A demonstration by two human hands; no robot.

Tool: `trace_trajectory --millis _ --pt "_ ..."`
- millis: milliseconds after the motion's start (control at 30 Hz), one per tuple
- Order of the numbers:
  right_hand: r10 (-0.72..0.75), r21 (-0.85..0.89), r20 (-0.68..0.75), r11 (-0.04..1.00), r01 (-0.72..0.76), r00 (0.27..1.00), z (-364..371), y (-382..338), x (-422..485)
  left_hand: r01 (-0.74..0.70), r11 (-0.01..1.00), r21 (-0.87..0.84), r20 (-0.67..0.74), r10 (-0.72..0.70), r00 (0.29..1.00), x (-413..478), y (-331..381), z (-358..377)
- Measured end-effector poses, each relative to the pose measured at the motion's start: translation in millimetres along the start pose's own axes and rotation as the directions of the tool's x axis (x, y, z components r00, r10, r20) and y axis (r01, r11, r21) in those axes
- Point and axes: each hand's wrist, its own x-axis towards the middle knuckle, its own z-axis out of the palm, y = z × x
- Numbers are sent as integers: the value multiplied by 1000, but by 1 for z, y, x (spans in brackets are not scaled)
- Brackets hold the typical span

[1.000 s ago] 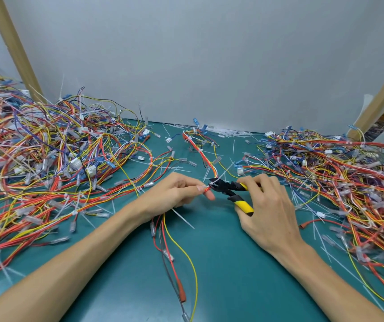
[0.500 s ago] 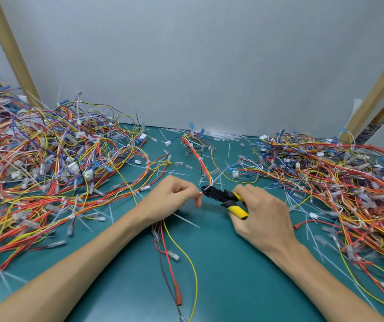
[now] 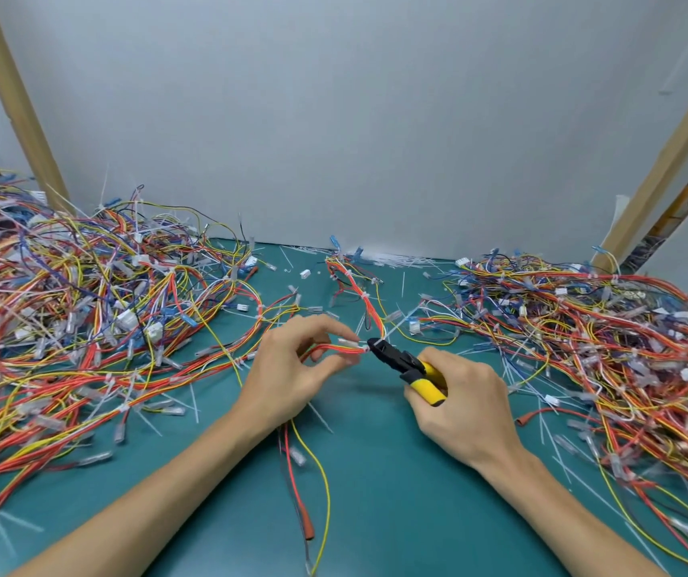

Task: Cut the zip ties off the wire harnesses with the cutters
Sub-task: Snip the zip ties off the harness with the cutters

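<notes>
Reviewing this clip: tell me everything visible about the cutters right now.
The cutters have a black, metal-looking head and yellow coated handles. The right hand grips the handles, hiding most of them. The nose points left and away, above the teal table, its tip at the orange wire harness pinched by the left hand. Whether the blades are closed is unclear.

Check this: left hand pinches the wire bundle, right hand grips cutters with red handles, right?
Wrong on colour: the head view shows yellow handles on the cutters. As said, the left hand pinches the wire bundle and the right hand grips the cutters.
</notes>
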Motion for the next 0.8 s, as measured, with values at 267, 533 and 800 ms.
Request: trace_trajectory --millis 267,533,800 --pt "-89 301 -58 948 103 994 -3 2 2 67 987 -148 361 -9 933 34 20 -38" --pt "-203 389 -20 900 195 979 -1 -6 0 -261 721 642 -250 519 817 46 38 -59" --pt "-68 439 -112 892 111 991 -1 -4 2 -409 790 457 191 362 912 23 36 -29"
